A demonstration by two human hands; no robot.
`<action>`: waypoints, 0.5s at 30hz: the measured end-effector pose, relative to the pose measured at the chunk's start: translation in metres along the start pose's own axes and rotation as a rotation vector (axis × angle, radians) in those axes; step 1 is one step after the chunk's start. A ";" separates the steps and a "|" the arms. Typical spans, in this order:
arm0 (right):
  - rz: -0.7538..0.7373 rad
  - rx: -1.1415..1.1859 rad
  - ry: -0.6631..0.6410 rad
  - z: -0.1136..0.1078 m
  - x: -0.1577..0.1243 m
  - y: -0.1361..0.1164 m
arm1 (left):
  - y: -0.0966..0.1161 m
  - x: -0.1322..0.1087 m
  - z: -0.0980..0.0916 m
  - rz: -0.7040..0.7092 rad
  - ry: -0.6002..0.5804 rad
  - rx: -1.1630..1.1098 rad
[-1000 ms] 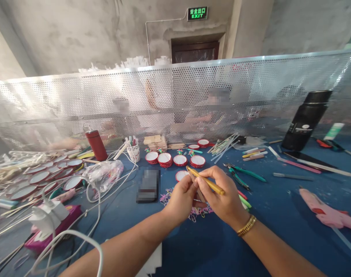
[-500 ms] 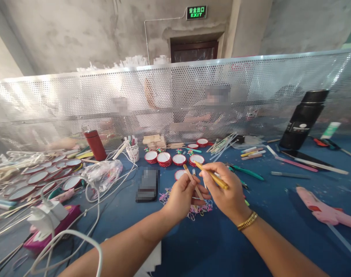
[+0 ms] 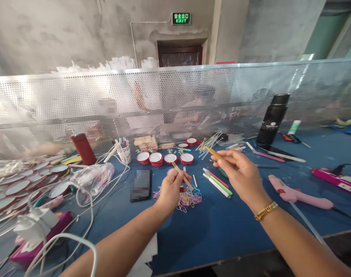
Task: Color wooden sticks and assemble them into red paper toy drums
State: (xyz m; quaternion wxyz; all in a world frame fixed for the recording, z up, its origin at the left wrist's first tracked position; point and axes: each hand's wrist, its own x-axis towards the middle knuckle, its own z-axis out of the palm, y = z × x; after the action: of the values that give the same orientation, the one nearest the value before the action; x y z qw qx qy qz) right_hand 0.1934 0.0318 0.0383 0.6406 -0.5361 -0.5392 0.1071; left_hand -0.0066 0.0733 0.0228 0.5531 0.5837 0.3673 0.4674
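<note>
My left hand point(image 3: 170, 189) pinches a flat wooden craft stick point(image 3: 182, 175) with a darker brown tip, over a heap of coloured rubber loops point(image 3: 189, 200). To the right, apart from the stick, my right hand point(image 3: 241, 171) is closed around a golden-yellow marker pen point(image 3: 213, 153) that points up and left. Between the hands, several white, red and green pens point(image 3: 218, 182) lie on the blue table. Small red-rimmed drums with white tops point(image 3: 170, 158) stand in a row beyond my left hand; one behind it is partly hidden.
A phone point(image 3: 141, 185), red flask point(image 3: 83, 149) and pen cup point(image 3: 123, 153) are on the left, with white cables point(image 3: 91, 204) and many drum pieces. At right are a pink glue gun point(image 3: 300, 196), black bottle point(image 3: 273, 120) and purple power strip point(image 3: 336, 181). A perforated metal screen point(image 3: 152, 96) runs behind.
My right hand has moved right, away from the stick, taking the marker pen along. The left hand keeps the stick. The camera view has turned to the right.
</note>
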 end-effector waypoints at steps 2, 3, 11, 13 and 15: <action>-0.061 -0.228 -0.054 -0.011 -0.007 0.007 | 0.000 0.000 -0.001 0.040 0.053 0.050; -0.090 -0.335 -0.087 -0.016 -0.010 0.012 | 0.001 0.001 -0.001 0.049 0.074 0.065; -0.096 -0.686 -0.321 -0.011 -0.015 0.022 | -0.002 0.002 -0.002 0.052 0.127 -0.016; -0.025 -0.721 -0.401 0.007 -0.008 0.018 | -0.003 0.004 -0.002 0.067 0.151 -0.027; 0.006 -0.760 -0.460 0.029 0.002 0.016 | -0.004 0.005 -0.003 0.086 0.170 -0.034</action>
State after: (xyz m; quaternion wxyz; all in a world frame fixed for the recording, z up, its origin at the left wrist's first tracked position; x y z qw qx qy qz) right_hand 0.1778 0.0569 0.0221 0.2610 -0.6973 -0.6673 0.0198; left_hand -0.0079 0.0793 0.0194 0.5093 0.5477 0.3796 0.5446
